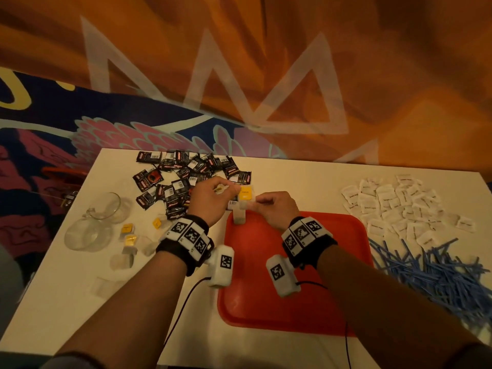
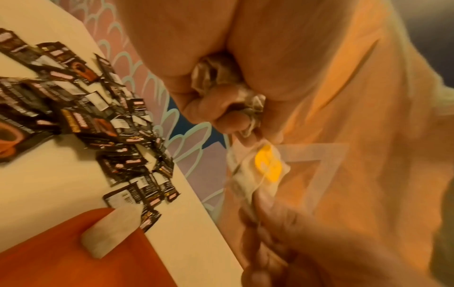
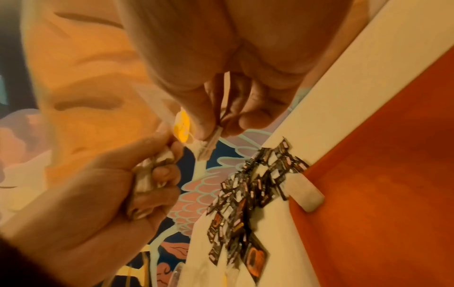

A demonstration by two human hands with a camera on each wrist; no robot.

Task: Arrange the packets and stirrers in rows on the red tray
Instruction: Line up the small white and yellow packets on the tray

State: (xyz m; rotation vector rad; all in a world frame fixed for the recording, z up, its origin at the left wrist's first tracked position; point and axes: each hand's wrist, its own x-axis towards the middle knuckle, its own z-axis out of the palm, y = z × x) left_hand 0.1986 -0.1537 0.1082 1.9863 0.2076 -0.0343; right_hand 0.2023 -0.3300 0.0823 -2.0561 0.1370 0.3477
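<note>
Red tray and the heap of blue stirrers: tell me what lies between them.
Nothing: in the head view the red plastic tray's right edge meets bare white table, then the heap of blue stirrers starts.

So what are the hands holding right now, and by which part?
Both hold tea bags above the red tray's far edge. The left hand grips a crumpled bunch in its fist; the right hand pinches one yellow-tagged tea bag by its edge.
</note>
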